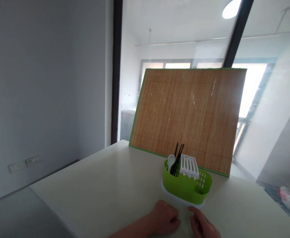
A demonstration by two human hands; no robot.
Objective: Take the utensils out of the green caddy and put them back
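The left hand (166, 216) makes a loose fist and the right hand (203, 224) parts empty-looking fingers, both just near of the green oval plastic caddy (178, 187) on the right of the white counter (105, 185), best steadied low, I'd say, so its slim black sticks (176, 164) stay put.

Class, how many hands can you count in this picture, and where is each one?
2. The left hand is curled in front of the green caddy; the right hand is to its right, near the caddy's white base.
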